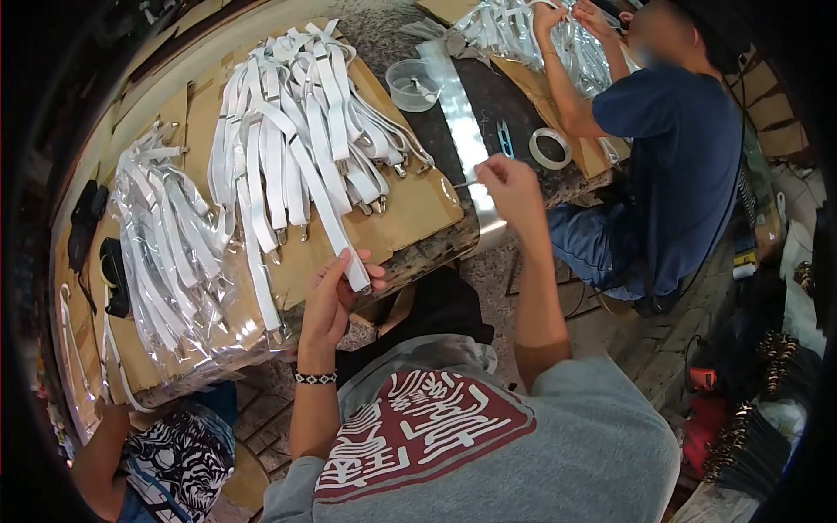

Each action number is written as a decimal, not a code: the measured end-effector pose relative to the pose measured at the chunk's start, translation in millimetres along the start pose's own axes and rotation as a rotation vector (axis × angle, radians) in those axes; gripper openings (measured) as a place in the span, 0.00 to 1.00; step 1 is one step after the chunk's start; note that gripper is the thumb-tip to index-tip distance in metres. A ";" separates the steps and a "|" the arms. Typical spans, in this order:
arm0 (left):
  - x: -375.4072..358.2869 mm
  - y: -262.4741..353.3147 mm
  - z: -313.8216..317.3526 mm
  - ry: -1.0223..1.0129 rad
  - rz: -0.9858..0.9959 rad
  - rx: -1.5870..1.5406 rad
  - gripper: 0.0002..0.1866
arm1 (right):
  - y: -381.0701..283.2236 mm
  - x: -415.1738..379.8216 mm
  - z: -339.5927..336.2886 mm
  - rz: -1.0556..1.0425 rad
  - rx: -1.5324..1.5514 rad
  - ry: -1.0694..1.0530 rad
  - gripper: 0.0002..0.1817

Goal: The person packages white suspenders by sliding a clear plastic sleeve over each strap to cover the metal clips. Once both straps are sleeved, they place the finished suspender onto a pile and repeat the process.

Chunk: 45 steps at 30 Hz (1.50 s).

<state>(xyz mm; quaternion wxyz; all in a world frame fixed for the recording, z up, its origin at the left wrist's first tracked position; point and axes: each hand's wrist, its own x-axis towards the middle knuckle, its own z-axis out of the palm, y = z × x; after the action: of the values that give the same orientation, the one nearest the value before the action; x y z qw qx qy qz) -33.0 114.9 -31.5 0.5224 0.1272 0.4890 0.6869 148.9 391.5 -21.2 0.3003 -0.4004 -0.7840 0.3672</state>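
Observation:
A big pile of white elastic suspenders (279,131) with metal clips lies on cardboard over the table. One white suspender strap (328,222) runs down from the pile to the near edge. My left hand (330,301) grips the end of that strap between thumb and fingers. Raised to the right, over the edge of the table, my right hand (514,192) is closed in a pinch. A thin, dark, rod-like piece (466,184) sticks out from its fingertips; its kind is too small to tell.
Plastic-wrapped suspenders (170,253) lie at left. A metal strip (462,122), clear round tub (413,85), blue thread snips (504,138) and tape roll (550,149) are at right. One co-worker (667,166) sits at upper right, another (174,453) at lower left.

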 end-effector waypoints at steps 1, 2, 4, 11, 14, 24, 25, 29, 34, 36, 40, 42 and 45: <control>0.0 -2.2 -1.3 0.000 0.001 -0.019 0.21 | -3.6 9.9 -7.5 0.032 -0.122 0.050 0.16; 0.1 -3.1 -1.6 0.000 0.005 -0.038 0.21 | -2.0 18.6 -8.1 0.076 -0.261 0.021 0.17; -1.7 -1.5 -0.8 -0.020 0.018 -0.067 0.21 | 1.0 32.8 -3.4 0.163 -0.537 -0.035 0.19; -10.5 -3.3 -4.2 -0.040 0.032 -0.133 0.22 | 16.2 57.1 9.3 0.237 -0.528 0.077 0.16; -14.2 1.2 -4.7 -0.036 0.012 -0.181 0.20 | 17.1 69.5 3.0 0.124 -0.385 0.185 0.14; 2.1 -12.1 -16.4 -0.033 -0.035 -0.447 0.06 | -94.4 49.5 -5.7 -0.473 0.528 0.391 0.02; 3.7 -13.1 -13.0 -0.004 -0.035 -0.407 0.08 | -113.5 28.3 -4.6 -0.468 0.406 0.363 0.04; 3.0 2.8 7.2 -0.046 0.033 -0.382 0.17 | -149.2 -57.5 20.3 -0.461 0.270 0.000 0.06; 8.9 4.9 -3.4 0.029 0.007 -0.271 0.19 | -129.8 -118.6 59.3 -0.217 0.439 -0.301 0.08; 7.2 8.6 -3.1 -0.038 0.116 -0.099 0.15 | -118.7 -133.8 67.0 -0.147 0.488 -0.403 0.08; 9.3 14.5 3.9 0.158 0.187 -0.028 0.09 | -102.7 -151.7 67.4 -0.101 0.531 -0.670 0.10; 7.3 27.6 5.5 0.134 0.200 0.032 0.08 | -90.2 -163.9 76.1 -0.155 0.503 -0.779 0.09; 6.5 36.5 5.0 0.099 0.229 0.055 0.07 | -80.1 -170.6 80.4 -0.309 0.317 -1.006 0.10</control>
<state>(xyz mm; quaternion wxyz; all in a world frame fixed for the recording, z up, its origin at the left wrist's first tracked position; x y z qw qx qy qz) -53.9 124.0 -1.9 0.4119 0.1623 0.5152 0.7338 139.9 187.0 -30.2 -0.0047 -0.0057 -0.8156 0.5785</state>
